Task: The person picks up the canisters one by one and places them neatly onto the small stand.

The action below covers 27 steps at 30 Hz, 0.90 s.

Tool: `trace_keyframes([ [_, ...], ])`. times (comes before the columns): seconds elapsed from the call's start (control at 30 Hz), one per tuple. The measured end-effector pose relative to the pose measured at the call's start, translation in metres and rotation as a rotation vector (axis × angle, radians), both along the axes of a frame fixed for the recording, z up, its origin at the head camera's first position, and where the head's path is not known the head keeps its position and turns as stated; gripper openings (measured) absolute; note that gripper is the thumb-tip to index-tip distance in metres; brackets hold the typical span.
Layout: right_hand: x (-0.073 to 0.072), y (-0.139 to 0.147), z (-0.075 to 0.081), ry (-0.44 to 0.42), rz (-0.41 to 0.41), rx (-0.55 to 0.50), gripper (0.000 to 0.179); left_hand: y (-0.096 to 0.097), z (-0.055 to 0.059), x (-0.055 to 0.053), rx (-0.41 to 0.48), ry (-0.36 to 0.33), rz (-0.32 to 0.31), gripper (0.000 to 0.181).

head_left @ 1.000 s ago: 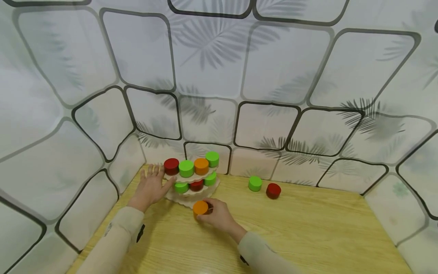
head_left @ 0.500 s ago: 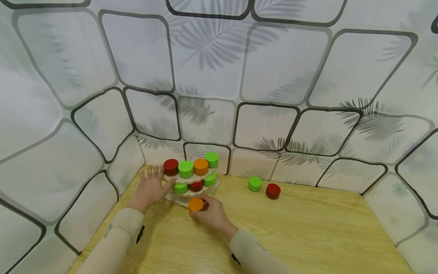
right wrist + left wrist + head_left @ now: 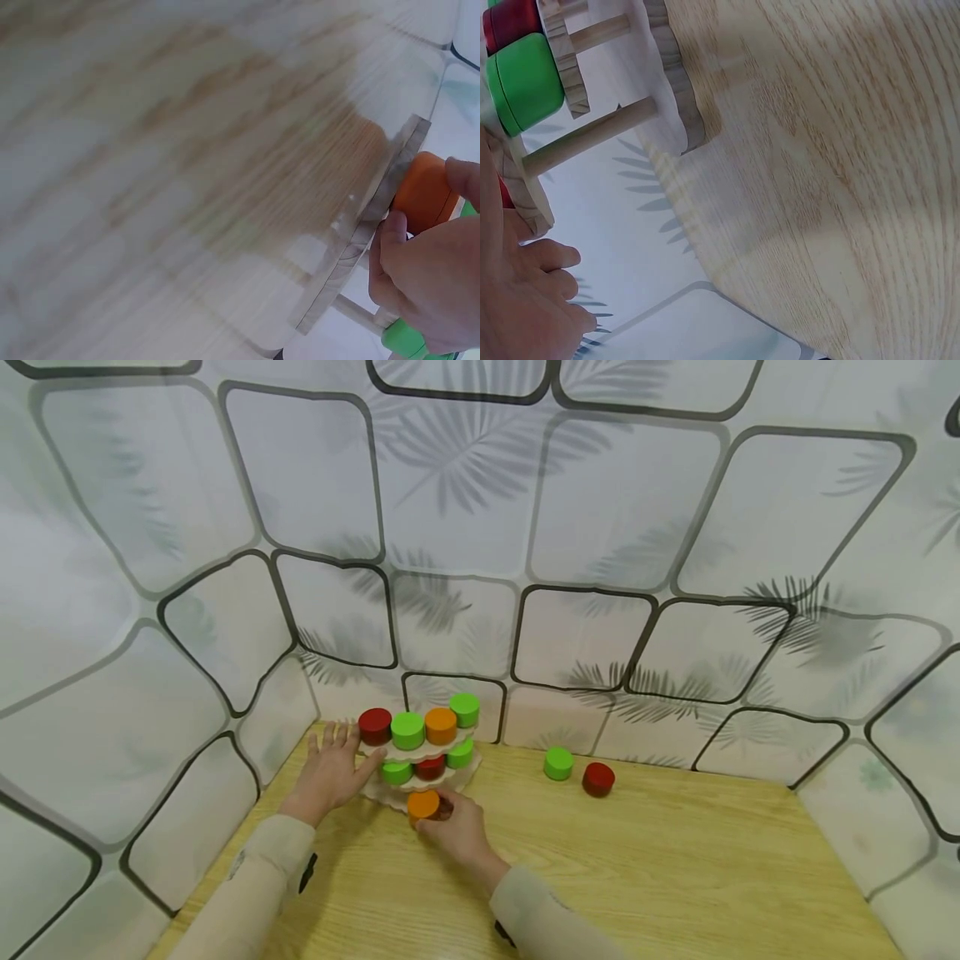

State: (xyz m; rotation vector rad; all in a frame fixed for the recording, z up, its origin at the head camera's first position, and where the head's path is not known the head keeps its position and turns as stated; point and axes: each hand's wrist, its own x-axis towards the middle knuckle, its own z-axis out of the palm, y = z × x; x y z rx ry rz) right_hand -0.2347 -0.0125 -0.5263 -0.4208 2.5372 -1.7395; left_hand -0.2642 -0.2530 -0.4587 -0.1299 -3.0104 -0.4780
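Observation:
A wooden tiered stand (image 3: 420,752) with scalloped boards stands at the table's left back. On its top board sit a red cylinder (image 3: 375,727), a green cylinder (image 3: 407,731), an orange cylinder (image 3: 441,726) and another green one; green and red cylinders show on the board below. My left hand (image 3: 330,777) rests against the stand's left side, fingers spread, thumb at the top board's edge. Between thumb and fingers, my right hand (image 3: 461,833) pinches an orange cylinder (image 3: 425,193) at the front of the lowest board; its underside seems to touch the board.
A green cylinder (image 3: 558,763) and a red cylinder (image 3: 598,779) stand on the wooden table (image 3: 675,860) right of the stand, near the back edge. Patterned cloth walls (image 3: 465,627) rise behind the table and at both sides.
My right hand has moved left and slightly back with the orange cylinder, bringing it over the lowest board's front edge. The left hand stays where it was.

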Motion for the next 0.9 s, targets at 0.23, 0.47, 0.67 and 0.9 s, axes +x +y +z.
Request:
trace_keyframes([
  [0.23, 0.0, -0.004, 0.002, 0.002, -0.011, 0.025, 0.047, -0.001, -0.001, -0.001, -0.014, 0.0, 0.006, 0.087],
  [0.47, 0.002, -0.008, 0.002, 0.01, -0.02, 0.057, 0.042, -0.002, -0.003, -0.001, -0.018, 0.012, 0.0, 0.087],
  [0.67, 0.001, -0.011, 0.001, 0.017, -0.041, 0.024, 0.034, -0.002, -0.004, -0.002, -0.016, 0.019, -0.003, 0.087],
  [0.9, -0.001, -0.015, -0.001, -0.006, -0.074, 0.013, 0.038, -0.002, -0.004, -0.003, -0.014, 0.017, -0.002, 0.088],
])
